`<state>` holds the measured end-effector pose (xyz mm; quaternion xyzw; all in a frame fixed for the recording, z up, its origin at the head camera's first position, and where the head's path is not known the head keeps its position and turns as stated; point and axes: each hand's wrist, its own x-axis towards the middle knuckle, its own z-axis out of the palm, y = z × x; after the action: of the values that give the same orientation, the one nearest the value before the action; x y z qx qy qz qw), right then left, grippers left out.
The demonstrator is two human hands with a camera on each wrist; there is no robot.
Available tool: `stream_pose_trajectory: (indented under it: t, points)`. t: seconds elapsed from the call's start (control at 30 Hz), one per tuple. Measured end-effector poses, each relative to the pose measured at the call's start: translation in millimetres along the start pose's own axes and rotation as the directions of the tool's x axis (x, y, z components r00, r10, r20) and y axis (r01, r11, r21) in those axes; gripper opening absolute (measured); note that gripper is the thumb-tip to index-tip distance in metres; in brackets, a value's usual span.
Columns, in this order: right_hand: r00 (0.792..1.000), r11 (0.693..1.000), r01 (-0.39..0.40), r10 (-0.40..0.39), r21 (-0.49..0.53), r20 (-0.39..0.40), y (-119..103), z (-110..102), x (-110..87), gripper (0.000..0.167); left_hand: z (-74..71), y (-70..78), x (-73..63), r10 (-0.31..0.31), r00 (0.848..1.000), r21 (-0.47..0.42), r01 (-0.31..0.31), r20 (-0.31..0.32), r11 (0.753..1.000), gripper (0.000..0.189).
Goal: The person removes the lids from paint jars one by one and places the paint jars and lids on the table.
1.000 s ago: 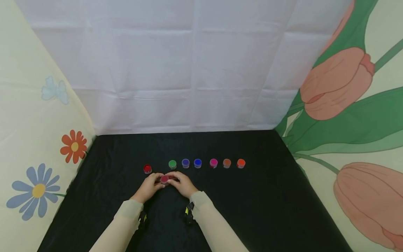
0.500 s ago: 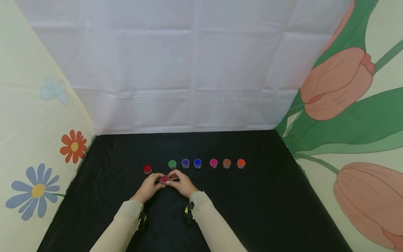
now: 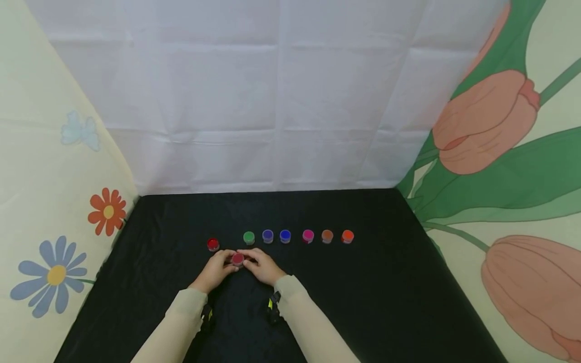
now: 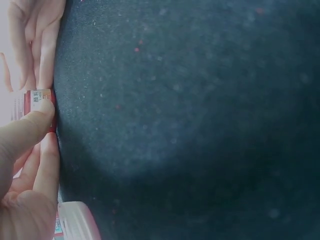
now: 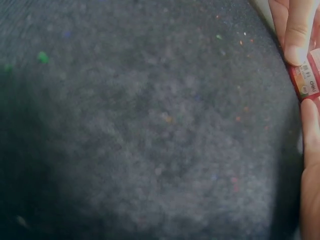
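Note:
Between both hands, low over the black cloth, is a small paint pot (image 3: 238,259) with a crimson top. My left hand (image 3: 215,272) holds it from the left, its thumb pressed on the printed label of the pot (image 4: 38,98) in the left wrist view. From the right, my right hand (image 3: 265,268) pinches the same pot with thumb and fingertips. In the right wrist view, the right thumb (image 5: 311,125) touches the side of the labelled pot (image 5: 307,82). The far side of the pot is hidden by fingers.
A dark red pot (image 3: 213,244) stands just beyond the left hand. Farther back is a row of pots: green (image 3: 248,237), purple (image 3: 268,236), blue (image 3: 285,236), pink (image 3: 308,236), brown (image 3: 327,236) and orange (image 3: 347,236). A white curtain (image 3: 277,101) hangs behind the table.
Half a second ago the right fingers were raised a little off the pot's top; now they are lowered against it again. The left hand and the row of pots stay put.

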<state>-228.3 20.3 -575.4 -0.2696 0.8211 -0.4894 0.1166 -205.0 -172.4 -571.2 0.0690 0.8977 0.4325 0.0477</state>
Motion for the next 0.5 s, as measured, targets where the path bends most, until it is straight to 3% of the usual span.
stream_pose_trajectory:
  t: [0.13,0.27,0.5]
  points:
    - [1.000,0.996,-0.020,0.020,0.083,0.007,0.6,0.7,0.4,0.034,0.3,0.1,0.4,-0.005,1.000,-0.007,0.005,-0.001,1.000,0.033]
    - [0.999,0.986,-0.042,0.044,0.162,-0.004,1.0,1.6,1.2,0.023,0.3,0.2,0.7,0.003,1.000,-0.011,-0.003,-0.007,1.000,0.030]
    - [0.996,0.974,-0.081,0.085,0.211,-0.008,0.1,0.8,-0.7,0.021,1.9,0.0,-0.4,-0.004,1.000,-0.009,0.004,-0.007,1.000,0.030]
